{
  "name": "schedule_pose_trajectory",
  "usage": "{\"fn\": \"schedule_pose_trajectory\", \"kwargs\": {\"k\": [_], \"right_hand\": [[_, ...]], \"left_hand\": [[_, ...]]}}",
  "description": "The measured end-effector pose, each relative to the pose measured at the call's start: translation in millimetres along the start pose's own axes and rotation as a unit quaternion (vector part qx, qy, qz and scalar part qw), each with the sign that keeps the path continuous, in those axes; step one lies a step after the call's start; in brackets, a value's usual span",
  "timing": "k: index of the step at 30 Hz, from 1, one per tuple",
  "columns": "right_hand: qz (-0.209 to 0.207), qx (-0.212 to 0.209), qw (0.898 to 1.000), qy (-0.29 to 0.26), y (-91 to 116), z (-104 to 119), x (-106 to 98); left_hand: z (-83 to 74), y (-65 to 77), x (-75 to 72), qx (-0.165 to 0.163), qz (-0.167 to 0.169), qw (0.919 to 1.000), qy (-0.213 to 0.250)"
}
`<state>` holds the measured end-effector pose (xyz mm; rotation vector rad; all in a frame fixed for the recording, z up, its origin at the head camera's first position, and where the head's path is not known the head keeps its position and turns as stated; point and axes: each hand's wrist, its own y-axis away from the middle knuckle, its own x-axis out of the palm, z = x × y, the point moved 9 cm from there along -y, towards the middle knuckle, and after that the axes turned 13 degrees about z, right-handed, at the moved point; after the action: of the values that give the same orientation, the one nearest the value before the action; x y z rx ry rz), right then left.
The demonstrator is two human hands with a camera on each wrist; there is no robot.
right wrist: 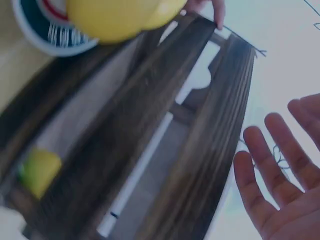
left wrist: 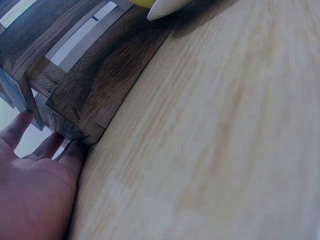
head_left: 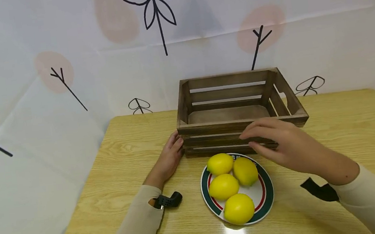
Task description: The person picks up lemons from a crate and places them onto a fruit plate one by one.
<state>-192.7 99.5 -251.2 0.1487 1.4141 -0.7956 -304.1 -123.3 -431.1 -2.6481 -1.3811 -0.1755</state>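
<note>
A slatted brown wooden crate [head_left: 225,130] stands on the table, its open top tipped into view. Against its left end rests my left hand [head_left: 169,159], fingers extended; in the left wrist view these fingertips touch the crate's corner [left wrist: 75,122]. Just in front of the crate sits a round plate [head_left: 267,194] with a green rim, bearing several yellow lemons [head_left: 224,187]. My right hand [head_left: 286,146] hovers over the crate's front right, holding nothing; its fingers look spread in the right wrist view. Through the slats there, a yellow-green lemon [right wrist: 42,170] shows inside the crate.
The wooden table [head_left: 134,138] carries both crate and plate. Behind it hangs a white cloth [head_left: 215,59] with printed flowers and twigs. Dark straps with small devices [head_left: 170,200] sit at the wrists, over beige sleeves.
</note>
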Motion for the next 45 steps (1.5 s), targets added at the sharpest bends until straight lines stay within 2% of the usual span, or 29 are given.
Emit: {"fn": "schedule_pose_trajectory", "kwargs": {"k": [4, 9, 15, 20, 29, 32, 36, 45], "right_hand": [[-0.017, 0.001, 0.999, 0.035, -5.0, -5.0, -20.4], [0.005, 0.044, 0.997, 0.058, -12.9, -24.8, -34.3], [0.073, 0.121, 0.989, 0.053, -21.1, -58.1, -33.4], [0.154, 0.15, 0.976, 0.029, -31.2, -80.5, -27.8], [0.316, 0.167, 0.934, -0.009, -53.9, -103.4, -26.7], [0.347, 0.168, 0.923, -0.008, -65.5, -110.0, -24.8], [0.386, 0.179, 0.904, -0.034, -77.1, -119.9, -15.0], [0.454, 0.232, 0.855, -0.101, -78.9, -140.4, 16.0]], "left_hand": [[-0.3, 0.4, 0.8, 0.003, 0.003, 1.0, 0.001], [-0.4, 0.3, 0.6, 0.007, 0.005, 0.9999, 0.007], [0.1, 0.1, 0.5, 0.006, 0.004, 0.9999, 0.01], [0.6, 0.1, -1.1, -0.001, -0.004, 0.9999, 0.009], [1.4, 1.1, -1.5, -0.008, -0.005, 0.9999, 0.012], [0.1, 2.1, -1.9, -0.007, -0.008, 0.9999, 0.012], [-0.3, 2.5, -2.6, -0.007, -0.014, 0.9998, 0.013], [0.0, 2.1, -1.9, -0.003, -0.013, 0.9998, 0.018]]}}
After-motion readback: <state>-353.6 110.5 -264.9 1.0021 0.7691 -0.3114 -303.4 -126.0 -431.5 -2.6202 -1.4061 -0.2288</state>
